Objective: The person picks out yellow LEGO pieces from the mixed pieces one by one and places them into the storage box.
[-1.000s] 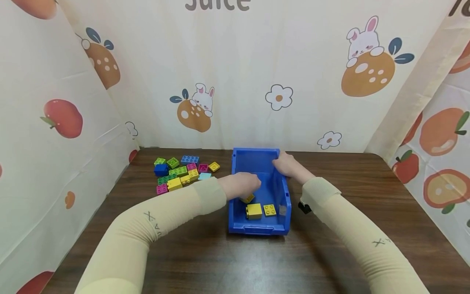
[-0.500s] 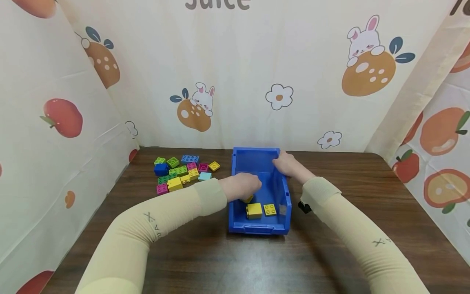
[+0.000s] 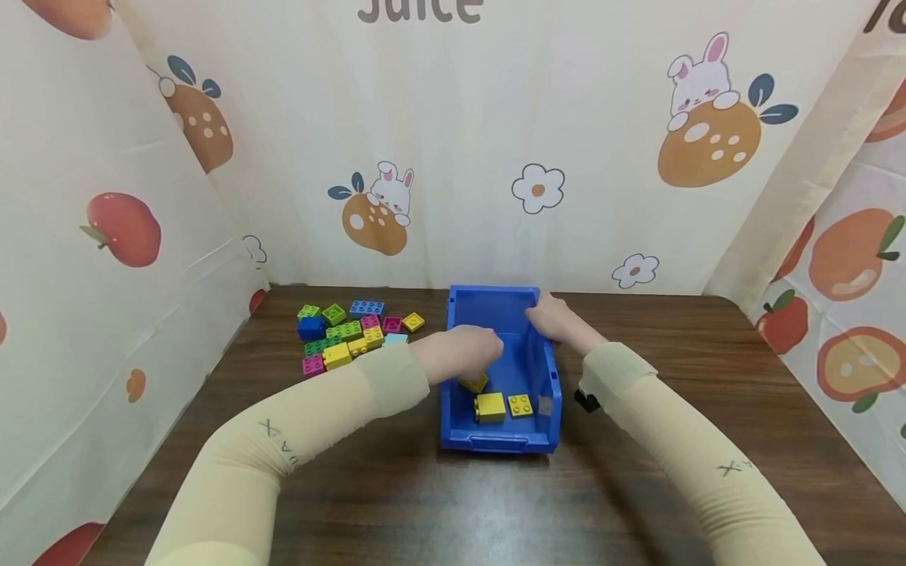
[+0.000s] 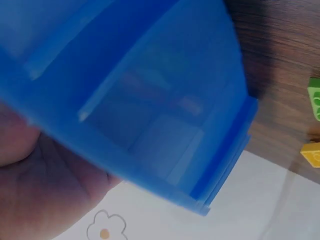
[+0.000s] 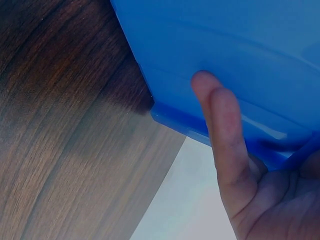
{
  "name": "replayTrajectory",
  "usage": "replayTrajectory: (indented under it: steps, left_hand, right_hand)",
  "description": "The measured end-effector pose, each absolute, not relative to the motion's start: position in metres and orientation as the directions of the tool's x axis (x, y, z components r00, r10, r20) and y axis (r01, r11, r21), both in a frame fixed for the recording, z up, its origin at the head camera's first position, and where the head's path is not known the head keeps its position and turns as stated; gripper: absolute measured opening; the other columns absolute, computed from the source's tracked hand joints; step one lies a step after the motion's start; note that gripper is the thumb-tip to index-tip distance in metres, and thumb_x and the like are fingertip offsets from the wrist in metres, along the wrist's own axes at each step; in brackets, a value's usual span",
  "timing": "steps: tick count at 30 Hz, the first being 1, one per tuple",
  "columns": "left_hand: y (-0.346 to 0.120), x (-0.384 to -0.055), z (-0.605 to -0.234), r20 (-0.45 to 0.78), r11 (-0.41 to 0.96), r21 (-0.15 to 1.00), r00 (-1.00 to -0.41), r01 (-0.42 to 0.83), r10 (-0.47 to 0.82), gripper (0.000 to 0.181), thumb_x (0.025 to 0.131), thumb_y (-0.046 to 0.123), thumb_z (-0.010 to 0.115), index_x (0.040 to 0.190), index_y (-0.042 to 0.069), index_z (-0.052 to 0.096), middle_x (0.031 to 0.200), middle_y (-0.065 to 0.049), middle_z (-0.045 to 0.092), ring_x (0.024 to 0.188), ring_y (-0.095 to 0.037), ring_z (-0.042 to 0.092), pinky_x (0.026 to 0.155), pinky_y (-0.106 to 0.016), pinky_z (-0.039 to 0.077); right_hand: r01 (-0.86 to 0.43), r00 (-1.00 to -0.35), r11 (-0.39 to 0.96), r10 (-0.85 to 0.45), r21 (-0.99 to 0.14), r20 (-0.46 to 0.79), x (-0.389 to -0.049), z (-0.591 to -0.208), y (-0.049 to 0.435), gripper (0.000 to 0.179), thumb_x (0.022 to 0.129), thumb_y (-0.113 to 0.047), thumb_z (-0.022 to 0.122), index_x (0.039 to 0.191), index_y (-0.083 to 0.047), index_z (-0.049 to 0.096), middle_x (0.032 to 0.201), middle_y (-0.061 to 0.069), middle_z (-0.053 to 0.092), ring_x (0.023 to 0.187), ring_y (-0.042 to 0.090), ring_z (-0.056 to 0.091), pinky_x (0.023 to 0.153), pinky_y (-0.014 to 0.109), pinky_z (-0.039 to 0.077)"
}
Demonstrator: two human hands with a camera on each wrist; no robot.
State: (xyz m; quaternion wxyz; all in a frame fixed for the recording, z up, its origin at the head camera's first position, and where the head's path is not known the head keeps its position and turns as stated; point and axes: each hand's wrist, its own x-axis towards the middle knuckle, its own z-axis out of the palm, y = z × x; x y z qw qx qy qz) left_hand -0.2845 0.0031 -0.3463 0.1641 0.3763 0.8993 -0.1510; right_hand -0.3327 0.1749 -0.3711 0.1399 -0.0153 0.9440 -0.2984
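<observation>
Head view — wooden table [image 3: 439, 503], blue bin [image 3: 497, 442] atop, fruit-print curtains [image 3: 453, 102].

I see a blue bin [image 3: 495, 442], yellow bricks [image 3: 490, 408] inside, cream sleeves [image 3: 314, 420], a brown wood-grained table [image 3: 396, 503], and a fruit-patterned pale curtain [image 3: 463, 110].

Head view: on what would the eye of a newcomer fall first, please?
Probably the blue bin, mid-view on the table, with the left hand over its left side and the right hand gripping its right one. Next, the bright blocks left of it; then the rabbits on the curtain behind.
</observation>
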Motion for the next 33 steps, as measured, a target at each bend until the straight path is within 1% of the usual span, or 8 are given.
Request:
replayTrajectory:
  steps: [2,5,8,11,15,21,28,33]
  left_hand:
    - [0.003,-0.284,-0.342,-0.403,0.679,-0.127,-0.664,0.723,0.630,0.040,0.085,0.026,0.071,0.121,0.013,0.061,0.109,-0.004,0.066,0.086,-0.013,0.061,0.082,-0.031,0.055]
    - [0.001,-0.283,-0.337,-0.381,0.686,-0.094,-0.662,0.722,0.645,0.043,0.084,0.027,0.072,0.123,0.013,0.060,0.112,-0.004,0.065,0.094,-0.013,0.062,0.085,-0.031,0.054]
    - [-0.003,-0.279,-0.332,-0.352,0.692,-0.054,-0.663,0.719,0.661,0.047,0.084,0.030,0.072,0.126,0.014,0.059,0.117,-0.003,0.064,0.102,-0.014,0.061,0.089,-0.032,0.052]
    - [-0.007,-0.274,-0.326,-0.313,0.696,-0.008,-0.663,0.718,0.680,0.048,0.084,0.032,0.071,0.127,0.015,0.059,0.118,-0.002,0.063,0.106,-0.015,0.060,0.090,-0.032,0.052]
    - [-0.013,-0.267,-0.319,-0.244,0.695,0.028,-0.670,0.718,0.702,0.045,0.084,0.034,0.071,0.124,0.015,0.061,0.118,-0.002,0.063,0.106,-0.015,0.060,0.088,-0.031,0.053]
    - [-0.022,-0.260,-0.310,-0.120,0.702,0.082,-0.692,0.707,0.711,0.044,0.085,0.034,0.069,0.124,0.015,0.060,0.120,-0.003,0.061,0.108,-0.016,0.059,0.087,-0.032,0.053]
    - [-0.032,-0.254,-0.309,0.011,0.696,0.100,-0.701,0.711,0.714,0.047,0.089,0.036,0.064,0.129,0.012,0.056,0.127,-0.005,0.058,0.118,-0.019,0.053,0.096,-0.034,0.048]
    - [-0.041,-0.251,-0.312,0.148,0.689,0.112,-0.697,0.716,0.701,0.051,0.088,0.041,0.063,0.130,0.013,0.055,0.130,-0.004,0.056,0.123,-0.019,0.050,0.099,-0.034,0.046]
  right_hand:
    - [0.053,-0.960,0.819,-0.116,-0.572,-0.255,-0.333,-0.372,0.175,0.055,0.098,-0.021,0.031,0.140,0.013,0.018,0.099,0.029,0.055,0.052,0.021,0.061,0.058,0.042,0.057]
    - [0.049,-0.961,0.816,-0.119,-0.576,-0.251,-0.332,-0.372,0.175,0.054,0.099,-0.021,0.031,0.140,0.013,0.018,0.102,0.030,0.055,0.053,0.022,0.062,0.058,0.042,0.057]
    - [0.054,-0.961,0.815,-0.115,-0.577,-0.252,-0.332,-0.373,0.175,0.055,0.099,-0.021,0.031,0.140,0.012,0.018,0.100,0.030,0.055,0.052,0.021,0.060,0.059,0.043,0.057]
    - [0.058,-0.961,0.813,-0.112,-0.579,-0.254,-0.331,-0.374,0.174,0.055,0.099,-0.022,0.031,0.141,0.012,0.017,0.097,0.028,0.055,0.051,0.020,0.059,0.059,0.043,0.057]
    - [0.062,-0.960,0.809,-0.111,-0.584,-0.256,-0.329,-0.375,0.173,0.055,0.099,-0.022,0.031,0.142,0.010,0.017,0.098,0.027,0.055,0.052,0.020,0.059,0.060,0.043,0.057]
    - [0.054,-0.960,0.807,-0.119,-0.589,-0.252,-0.329,-0.375,0.173,0.055,0.100,-0.022,0.032,0.141,0.011,0.018,0.105,0.030,0.055,0.056,0.022,0.061,0.058,0.042,0.057]
    - [0.040,-0.963,0.801,-0.128,-0.597,-0.237,-0.328,-0.375,0.176,0.055,0.099,-0.022,0.032,0.142,0.010,0.018,0.105,0.030,0.055,0.055,0.022,0.062,0.055,0.039,0.056]
    - [0.039,-0.965,0.799,-0.126,-0.601,-0.230,-0.328,-0.373,0.176,0.055,0.099,-0.022,0.032,0.141,0.011,0.019,0.108,0.031,0.054,0.056,0.022,0.062,0.053,0.037,0.056]
